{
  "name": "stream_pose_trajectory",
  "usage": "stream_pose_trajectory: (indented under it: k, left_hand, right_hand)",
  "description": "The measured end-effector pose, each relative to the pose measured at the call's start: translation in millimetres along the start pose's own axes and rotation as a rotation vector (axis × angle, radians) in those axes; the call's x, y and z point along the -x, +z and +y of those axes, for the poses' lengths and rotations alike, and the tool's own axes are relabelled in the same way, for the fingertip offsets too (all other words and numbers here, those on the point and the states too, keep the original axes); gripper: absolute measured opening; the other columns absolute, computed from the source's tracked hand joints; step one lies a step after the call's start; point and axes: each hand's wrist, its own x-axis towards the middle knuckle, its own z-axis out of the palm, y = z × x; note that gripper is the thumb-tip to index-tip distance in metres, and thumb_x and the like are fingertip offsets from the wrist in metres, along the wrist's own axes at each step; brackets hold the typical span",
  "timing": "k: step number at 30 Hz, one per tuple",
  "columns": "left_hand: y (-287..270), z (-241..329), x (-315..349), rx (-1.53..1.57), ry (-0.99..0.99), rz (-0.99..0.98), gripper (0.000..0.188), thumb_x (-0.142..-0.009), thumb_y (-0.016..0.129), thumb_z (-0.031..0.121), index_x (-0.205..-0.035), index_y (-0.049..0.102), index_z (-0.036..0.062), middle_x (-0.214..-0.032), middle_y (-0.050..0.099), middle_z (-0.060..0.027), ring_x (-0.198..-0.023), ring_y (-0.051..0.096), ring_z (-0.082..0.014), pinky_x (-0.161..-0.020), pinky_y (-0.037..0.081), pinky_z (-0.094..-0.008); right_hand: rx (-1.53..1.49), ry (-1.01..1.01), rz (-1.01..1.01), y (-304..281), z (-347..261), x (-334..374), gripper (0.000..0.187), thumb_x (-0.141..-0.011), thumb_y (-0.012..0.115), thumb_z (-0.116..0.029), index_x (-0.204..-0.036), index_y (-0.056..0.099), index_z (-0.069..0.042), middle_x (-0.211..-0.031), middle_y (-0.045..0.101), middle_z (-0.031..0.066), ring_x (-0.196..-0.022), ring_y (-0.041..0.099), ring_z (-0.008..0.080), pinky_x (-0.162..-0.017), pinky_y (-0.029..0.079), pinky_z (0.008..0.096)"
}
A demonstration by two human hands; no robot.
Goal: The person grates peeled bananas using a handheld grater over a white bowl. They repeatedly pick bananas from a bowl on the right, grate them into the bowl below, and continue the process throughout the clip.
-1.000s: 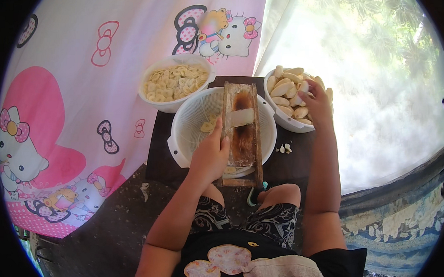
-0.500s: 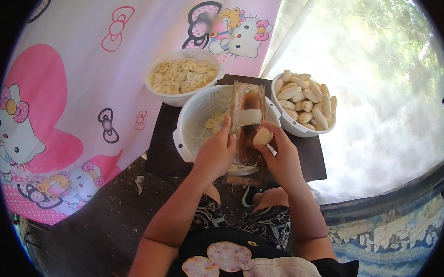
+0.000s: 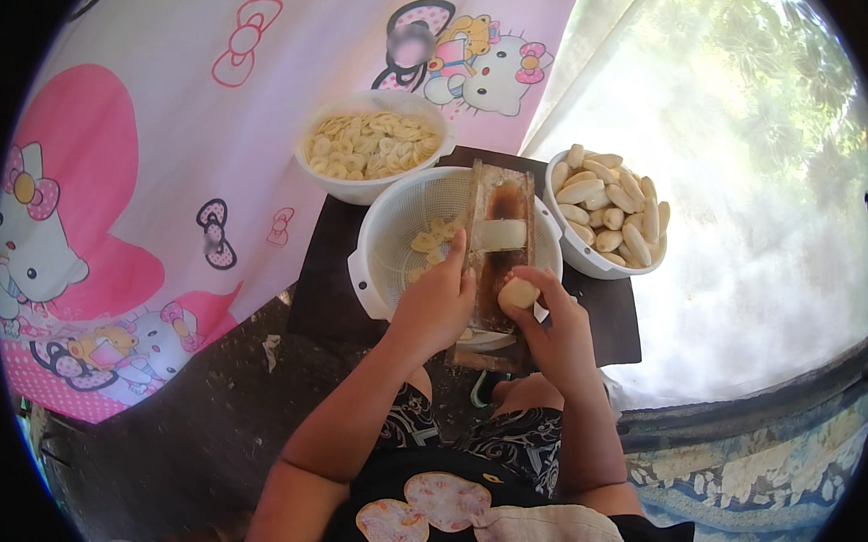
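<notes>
A long wooden slicer (image 3: 501, 195) with a pale plate across it lies over the colander (image 3: 361, 268), its near end reaching toward me. My left hand (image 3: 438, 300) is closed on the slicer's left edge, its index finger laid along the side. In my right hand (image 3: 559, 330) a peeled banana (image 3: 518, 293) is pinched between thumb and fingers, over the board just nearer than the plate. The banana's far end is hidden by my fingers. Left of the board, banana slices (image 3: 435, 237) lie in the colander.
At the back left stands a white basin (image 3: 336, 187) heaped with banana slices. A second white basin (image 3: 589, 262) with several peeled bananas stands at the back right. A dark table (image 3: 606, 322) bears them all. A printed pink curtain (image 3: 167, 162) hangs on the left.
My right hand has drawn the banana a short way toward me along the slicer. The left hand keeps its hold. The whole view has shifted slightly.
</notes>
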Motion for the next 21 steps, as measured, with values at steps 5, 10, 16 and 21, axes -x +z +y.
stream_pose_trajectory:
  k: [5, 10, 16, 21]
  left_hand:
    - [1, 0, 0, -0.012, -0.004, -0.031, 0.062, -0.101, 0.041, 0.026, -0.155, 0.021, 0.0054, -0.103, 0.065, -0.0292, -0.095, 0.064, -0.0424, -0.086, 0.049, -0.0491]
    - [-3, 3, -1, -0.002, 0.001, -0.014, 0.062, -0.101, 0.041, 0.025, -0.155, 0.021, 0.0054, -0.102, 0.065, -0.0293, -0.095, 0.064, -0.0423, -0.086, 0.049, -0.0488]
    - [-2, 3, 0, -0.023, 0.037, 0.027, 0.062, -0.101, 0.04, 0.026, -0.156, 0.02, 0.0055, -0.1, 0.065, -0.0288, -0.095, 0.065, -0.0418, -0.085, 0.049, -0.0485]
    - [-2, 4, -1, 0.017, -0.041, -0.047, 0.062, -0.101, 0.041, 0.025, -0.156, 0.02, 0.0059, -0.098, 0.066, -0.029, -0.095, 0.065, -0.0419, -0.085, 0.049, -0.0489]
  right_hand:
    - [0.008, 0.036, 0.114, 3, 37, -77, 0.042, -0.088, 0.065, -0.007, -0.129, 0.054, -0.008, -0.117, 0.066, 0.0184, -0.117, 0.062, 0.0299, -0.099, 0.047, 0.0362]
    - [0.053, 0.114, 0.085, -4, 16, -82, 0.044, -0.088, 0.065, -0.008, -0.13, 0.053, -0.01, -0.121, 0.065, 0.0183, -0.121, 0.06, 0.0322, -0.101, 0.045, 0.0379]
    - [0.05, -0.05, -0.016, -1, -3, -11, 0.046, -0.082, 0.069, -0.001, -0.126, 0.057, -0.005, -0.121, 0.064, 0.0182, -0.118, 0.06, 0.0345, -0.097, 0.048, 0.0401]
    - [0.015, -0.032, 0.117, 8, 45, -102, 0.042, -0.086, 0.063, -0.005, -0.128, 0.057, -0.005, -0.108, 0.066, 0.0205, -0.097, 0.061, 0.0388, -0.088, 0.048, 0.0416]
